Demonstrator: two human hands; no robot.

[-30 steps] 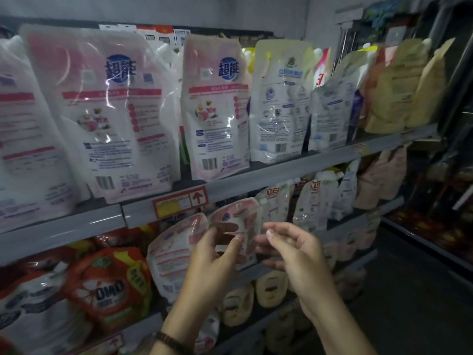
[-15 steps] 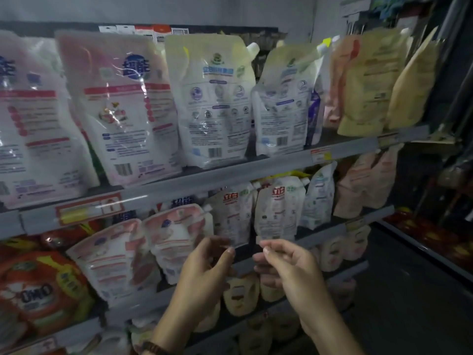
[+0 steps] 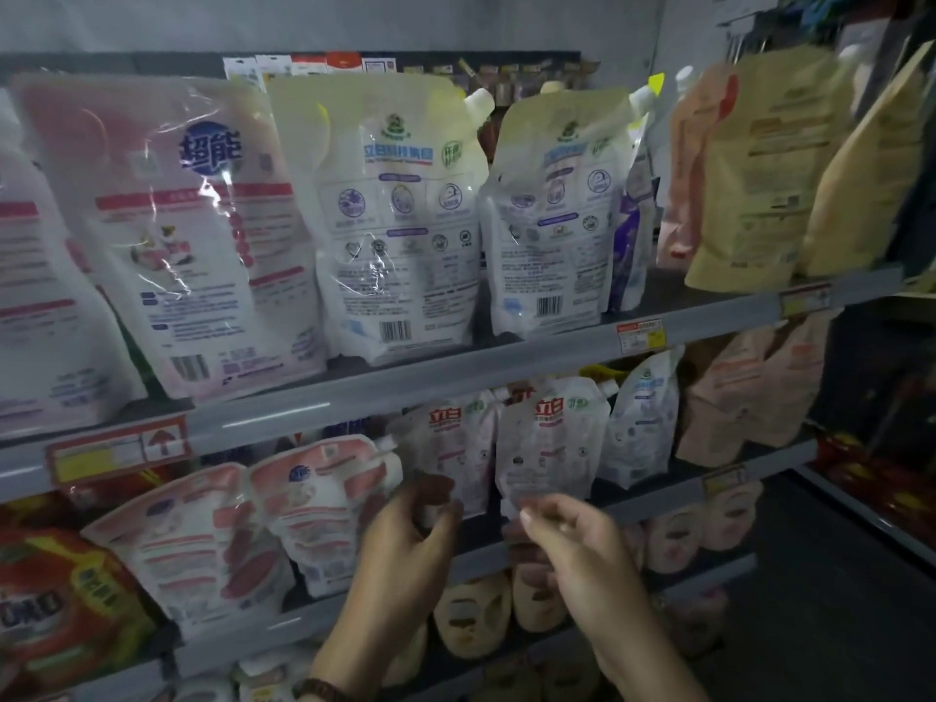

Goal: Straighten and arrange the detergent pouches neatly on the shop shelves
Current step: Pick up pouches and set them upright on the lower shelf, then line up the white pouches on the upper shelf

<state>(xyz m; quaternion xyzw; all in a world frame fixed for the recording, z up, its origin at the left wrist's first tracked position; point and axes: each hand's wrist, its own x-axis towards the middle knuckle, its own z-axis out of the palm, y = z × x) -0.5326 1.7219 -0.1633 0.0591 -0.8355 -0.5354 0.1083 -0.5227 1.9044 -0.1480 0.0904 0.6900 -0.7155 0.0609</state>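
Two white detergent pouches with red logos stand on the middle shelf (image 3: 653,504), one on the left (image 3: 456,448) and one on the right (image 3: 549,443). My left hand (image 3: 405,544) is raised to the lower corner of the left pouch; it is motion-blurred, and a grip cannot be made out. Just under the bottom edge of the right pouch is my right hand (image 3: 572,544), its fingers loosely curled with nothing visibly between them. Left of my hands lean two pink-and-white pouches (image 3: 324,509), tilted.
The top shelf (image 3: 506,357) carries large pink-and-white pouches (image 3: 192,235), white spouted pouches (image 3: 400,220) and yellow ones (image 3: 770,169). Orange packs (image 3: 55,605) sit at lower left. Small beige pouches (image 3: 471,615) fill the shelf below. The aisle floor (image 3: 835,625) lies to the right.
The view has shifted right along the shelves. Both hands moved from the pink-and-white pouches to the white red-logo pouches, and the left hand has risen to a pouch's lower corner.
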